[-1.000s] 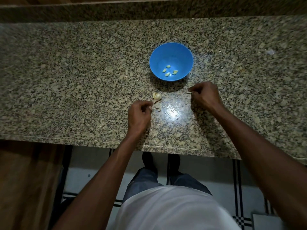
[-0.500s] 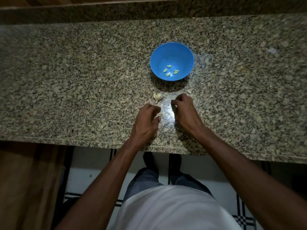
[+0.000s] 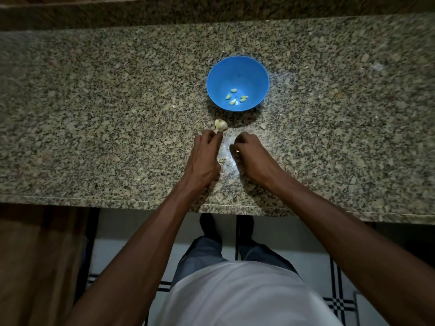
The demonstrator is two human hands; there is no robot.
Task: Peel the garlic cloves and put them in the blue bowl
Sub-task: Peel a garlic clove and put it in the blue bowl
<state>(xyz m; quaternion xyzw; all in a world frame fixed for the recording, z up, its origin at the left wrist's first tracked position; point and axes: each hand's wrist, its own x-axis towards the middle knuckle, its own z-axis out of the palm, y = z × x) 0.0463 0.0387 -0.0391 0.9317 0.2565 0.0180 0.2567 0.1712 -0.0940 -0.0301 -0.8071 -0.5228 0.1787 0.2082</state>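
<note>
The blue bowl (image 3: pixel 256 74) stands on the granite counter and holds several peeled cloves (image 3: pixel 236 97). Just in front of it lies a partial garlic bulb (image 3: pixel 221 124). My left hand (image 3: pixel 205 155) reaches up to the bulb, and its curled fingertips pinch the bulb's near edge. My right hand (image 3: pixel 250 154) rests beside it with fingers curled, pinching a small pale garlic clove (image 3: pixel 237 151) that is mostly hidden. Bits of peel (image 3: pixel 222 160) lie between the two hands.
The granite counter (image 3: pixel 117 128) stretches wide to both sides, with its front edge just below my wrists. A loose scrap of peel (image 3: pixel 262 126) lies right of the bulb. A raised backsplash ledge (image 3: pixel 211 12) runs along the far side.
My right hand came back from the right to beside my left hand. My left hand moved forward from the peel bits up to the garlic bulb.
</note>
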